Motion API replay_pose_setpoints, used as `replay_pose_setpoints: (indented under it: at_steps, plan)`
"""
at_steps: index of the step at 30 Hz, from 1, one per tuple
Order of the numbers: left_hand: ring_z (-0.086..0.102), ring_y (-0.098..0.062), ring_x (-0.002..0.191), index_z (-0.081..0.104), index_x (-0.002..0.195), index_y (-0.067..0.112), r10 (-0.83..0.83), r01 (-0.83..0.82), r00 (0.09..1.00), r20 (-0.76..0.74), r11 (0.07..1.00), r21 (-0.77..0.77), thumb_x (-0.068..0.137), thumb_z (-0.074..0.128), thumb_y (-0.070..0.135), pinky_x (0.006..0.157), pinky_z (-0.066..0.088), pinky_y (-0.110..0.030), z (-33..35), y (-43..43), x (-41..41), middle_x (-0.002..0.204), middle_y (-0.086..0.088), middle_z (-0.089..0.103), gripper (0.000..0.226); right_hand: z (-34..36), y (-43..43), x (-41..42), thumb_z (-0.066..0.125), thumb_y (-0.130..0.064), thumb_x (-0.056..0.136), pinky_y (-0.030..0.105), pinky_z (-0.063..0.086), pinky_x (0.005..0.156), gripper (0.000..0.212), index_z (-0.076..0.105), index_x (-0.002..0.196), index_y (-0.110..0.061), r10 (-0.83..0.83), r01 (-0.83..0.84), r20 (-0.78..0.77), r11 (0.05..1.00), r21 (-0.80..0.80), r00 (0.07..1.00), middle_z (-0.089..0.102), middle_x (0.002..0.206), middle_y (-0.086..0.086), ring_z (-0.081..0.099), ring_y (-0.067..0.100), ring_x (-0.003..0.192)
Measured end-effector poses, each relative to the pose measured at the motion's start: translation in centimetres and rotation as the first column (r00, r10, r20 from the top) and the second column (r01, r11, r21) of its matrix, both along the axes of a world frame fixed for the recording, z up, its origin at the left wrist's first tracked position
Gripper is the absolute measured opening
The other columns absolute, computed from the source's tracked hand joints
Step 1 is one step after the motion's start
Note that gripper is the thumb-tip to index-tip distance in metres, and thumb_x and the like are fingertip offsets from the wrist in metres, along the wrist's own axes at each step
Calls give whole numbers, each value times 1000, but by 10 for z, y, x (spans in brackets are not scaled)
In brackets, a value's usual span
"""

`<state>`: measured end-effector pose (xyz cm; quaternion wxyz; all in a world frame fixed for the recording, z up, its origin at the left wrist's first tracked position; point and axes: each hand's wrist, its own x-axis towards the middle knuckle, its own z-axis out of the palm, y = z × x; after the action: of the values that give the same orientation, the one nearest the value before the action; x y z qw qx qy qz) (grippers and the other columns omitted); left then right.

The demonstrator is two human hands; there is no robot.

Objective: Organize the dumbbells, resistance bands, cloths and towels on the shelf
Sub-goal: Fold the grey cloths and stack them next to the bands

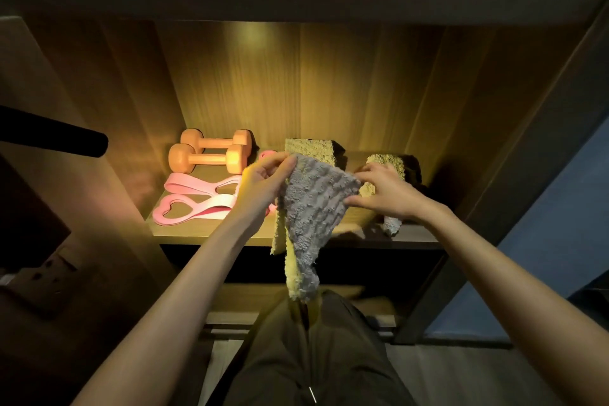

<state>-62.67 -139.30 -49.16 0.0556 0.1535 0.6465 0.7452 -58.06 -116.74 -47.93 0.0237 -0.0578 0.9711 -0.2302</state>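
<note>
A grey fluffy cloth [313, 208] hangs in front of the lit wooden shelf [211, 236]. My left hand [263, 181] pinches its upper left corner and my right hand [385, 191] pinches its upper right corner. Two orange dumbbells [207, 155] lie side by side at the back left of the shelf. Pink resistance bands [194, 204] with heart-shaped loops lie in front of them. A folded towel [311, 148] stands behind the cloth, and another folded towel [389, 163] sits behind my right hand. A small grey cloth roll [392, 226] lies under my right wrist.
An upper shelf board [296, 0] runs overhead. A dark lower compartment [362, 267] lies below the lit shelf. A black bar [66, 138] juts in from the left. A wall socket [39, 270] sits at the lower left. My trouser legs [313, 356] fill the bottom.
</note>
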Motion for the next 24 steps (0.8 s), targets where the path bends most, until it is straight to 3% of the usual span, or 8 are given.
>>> replay_pose_setpoints:
  at_steps: [3,6,8,10,13,19,21,24]
  plan:
    - [60,2,76,67,99,10,204,-205,967,-152,979,12,93,59,17,68,46,-13,1,-5,-5,90,3,67,13,11,1,5,64,-44,80,47,50,91,29,66,100,-23,27,-54,-144,980,-192,989,65,109,-3,58,12,100]
    - [51,7,55,64,107,2,295,-303,934,-200,953,-12,95,56,18,54,38,-7,-2,-5,-9,83,3,63,22,30,-5,10,70,-20,84,36,55,88,21,60,98,-9,3,-129,-313,914,-384,950,67,102,0,65,12,96]
    - [51,7,51,62,108,2,291,-301,941,-171,953,-35,95,55,19,52,38,-6,-3,-5,-11,81,0,62,22,39,-6,11,72,-16,83,42,57,84,24,57,98,-8,33,-160,-260,860,-485,965,68,101,4,67,22,95]
    - [62,1,67,63,107,8,273,-279,953,-133,960,-32,94,57,23,66,50,-17,-4,-6,-12,88,-6,67,21,40,-5,10,74,-17,82,48,57,77,28,54,102,-14,38,-153,-241,864,-480,970,67,104,0,67,27,93]
    - [66,-25,97,64,96,22,260,-271,952,-164,962,-45,92,60,29,88,53,-44,-7,-7,-11,101,-10,70,9,40,-1,11,73,-11,81,29,56,73,36,52,111,-13,-64,-100,-273,831,-548,960,67,108,-1,67,15,98]
    - [59,-13,73,61,93,20,241,-253,956,-167,966,-54,95,57,25,59,48,-26,-9,-3,-12,87,-7,66,6,41,-6,19,65,-7,88,20,52,59,31,55,117,-8,-109,-8,-113,686,-728,988,74,93,8,71,18,82]
    - [62,-12,77,63,93,19,240,-254,960,-146,963,-87,94,59,27,65,50,-27,-13,-5,-16,91,-8,69,9,41,-5,20,66,-12,87,19,51,58,34,55,119,-11,-115,57,-34,705,-707,993,75,93,4,71,14,80]
    - [56,3,58,63,90,15,251,-282,953,-167,939,-197,93,60,25,52,44,-13,-18,-6,-18,79,3,66,11,33,0,17,71,-13,83,32,57,71,29,61,110,-10,-148,130,16,804,-580,989,74,89,4,70,24,78]
